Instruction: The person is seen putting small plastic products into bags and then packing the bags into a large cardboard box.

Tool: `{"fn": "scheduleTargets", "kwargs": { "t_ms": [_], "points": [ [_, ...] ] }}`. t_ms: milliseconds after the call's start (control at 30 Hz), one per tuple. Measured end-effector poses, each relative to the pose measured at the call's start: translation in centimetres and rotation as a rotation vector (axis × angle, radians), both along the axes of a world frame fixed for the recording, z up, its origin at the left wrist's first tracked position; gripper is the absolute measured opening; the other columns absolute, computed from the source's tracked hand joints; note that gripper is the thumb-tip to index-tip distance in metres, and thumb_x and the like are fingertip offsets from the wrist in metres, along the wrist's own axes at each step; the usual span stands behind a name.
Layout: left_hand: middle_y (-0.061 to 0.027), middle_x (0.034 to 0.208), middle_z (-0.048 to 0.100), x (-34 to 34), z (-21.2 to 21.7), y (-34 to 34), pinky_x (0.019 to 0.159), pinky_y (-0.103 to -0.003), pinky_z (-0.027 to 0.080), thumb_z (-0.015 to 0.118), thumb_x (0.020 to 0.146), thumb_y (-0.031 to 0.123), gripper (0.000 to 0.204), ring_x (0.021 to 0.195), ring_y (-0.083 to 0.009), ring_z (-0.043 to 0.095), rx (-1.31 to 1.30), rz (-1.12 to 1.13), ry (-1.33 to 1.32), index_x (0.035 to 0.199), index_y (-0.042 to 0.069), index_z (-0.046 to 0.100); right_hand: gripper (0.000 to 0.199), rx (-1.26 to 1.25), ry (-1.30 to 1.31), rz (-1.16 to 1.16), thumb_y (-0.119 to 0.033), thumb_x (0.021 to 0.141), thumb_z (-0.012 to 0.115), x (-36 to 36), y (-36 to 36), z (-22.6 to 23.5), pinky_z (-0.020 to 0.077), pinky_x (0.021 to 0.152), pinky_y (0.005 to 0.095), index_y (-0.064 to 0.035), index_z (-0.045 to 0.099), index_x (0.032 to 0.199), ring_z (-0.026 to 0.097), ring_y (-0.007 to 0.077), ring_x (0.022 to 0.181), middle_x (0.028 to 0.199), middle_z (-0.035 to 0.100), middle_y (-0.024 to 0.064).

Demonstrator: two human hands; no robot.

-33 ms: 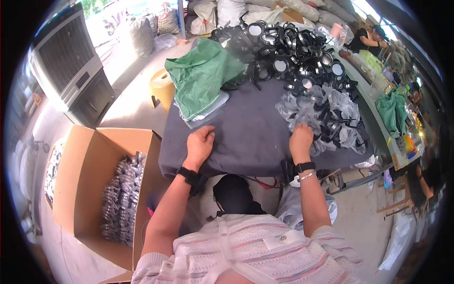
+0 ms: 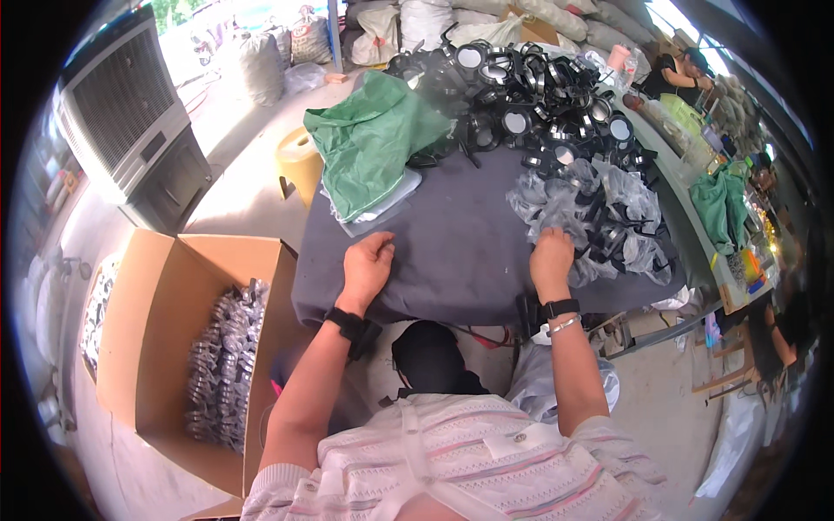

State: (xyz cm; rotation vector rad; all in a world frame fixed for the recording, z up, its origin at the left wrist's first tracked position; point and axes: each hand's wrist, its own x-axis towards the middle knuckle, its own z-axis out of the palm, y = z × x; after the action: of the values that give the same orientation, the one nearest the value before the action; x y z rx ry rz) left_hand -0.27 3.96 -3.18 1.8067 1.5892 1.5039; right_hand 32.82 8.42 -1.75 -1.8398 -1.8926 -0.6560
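Observation:
My left hand [image 2: 368, 271] rests on the dark grey cloth-covered table [image 2: 460, 217] near its front edge, fingers curled in, with nothing visible in them. A green cloth sack [image 2: 365, 139] lies just beyond it, on top of clear plastic bags [image 2: 373, 211]. My right hand [image 2: 552, 262] is likewise curled closed on the table, nothing showing in its fingers. It is beside a heap of black pieces in clear plastic bags [image 2: 599, 208]. Behind these is a large pile of loose black pieces with round silvery faces [image 2: 530, 95].
An open cardboard box [image 2: 156, 339] with bagged pieces [image 2: 228, 365] stands on the floor at left. Near it are a yellow stool [image 2: 297, 161] and a tall air cooler [image 2: 122, 113]. Full sacks [image 2: 426, 22] line the back. Another person [image 2: 682, 74] sits at the far right.

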Motion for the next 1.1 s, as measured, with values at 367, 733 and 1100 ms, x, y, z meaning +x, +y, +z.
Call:
{"fn": "scheduleTargets", "kwargs": {
  "t_ms": [367,733,1100],
  "points": [
    [-0.0157,0.093,0.068,-0.1,-0.2,-0.4,0.076,-0.037,0.052,0.062,0.079,0.008,0.019,0.085,-0.0334,0.066,0.02,0.004,0.048,0.097,0.003,0.068,0.008,-0.023,-0.111,0.092,-0.006,0.077,0.058,0.4,0.3,0.2,0.0436,0.077,0.0419,-0.0048,0.059,0.085,0.06,0.0308,0.085,0.086,0.061,0.0126],
    [-0.014,0.092,0.068,0.6,0.2,-0.8,0.075,-0.038,0.052,0.063,0.077,0.009,0.019,0.084,-0.0331,0.065,0.063,0.024,0.091,0.094,0.004,0.069,0.013,-0.087,-0.043,0.533,-0.011,0.073,0.059,-9.0,-3.1,1.0,0.0455,0.073,0.0443,-0.0039,0.056,0.083,0.061,0.0312,0.08,0.082,0.061,0.0147],
    [-0.0105,0.089,0.064,3.2,1.6,-2.6,0.075,-0.039,0.049,0.068,0.072,0.009,0.03,0.087,-0.0311,0.059,0.066,-0.018,0.294,0.101,0.007,0.067,0.015,-0.077,0.996,0.711,-0.009,0.078,0.065,-11.3,0.6,2.4,0.0441,0.057,0.036,-0.0013,0.052,0.077,0.053,0.0239,0.057,0.064,0.055,0.0107]
  ]
}}
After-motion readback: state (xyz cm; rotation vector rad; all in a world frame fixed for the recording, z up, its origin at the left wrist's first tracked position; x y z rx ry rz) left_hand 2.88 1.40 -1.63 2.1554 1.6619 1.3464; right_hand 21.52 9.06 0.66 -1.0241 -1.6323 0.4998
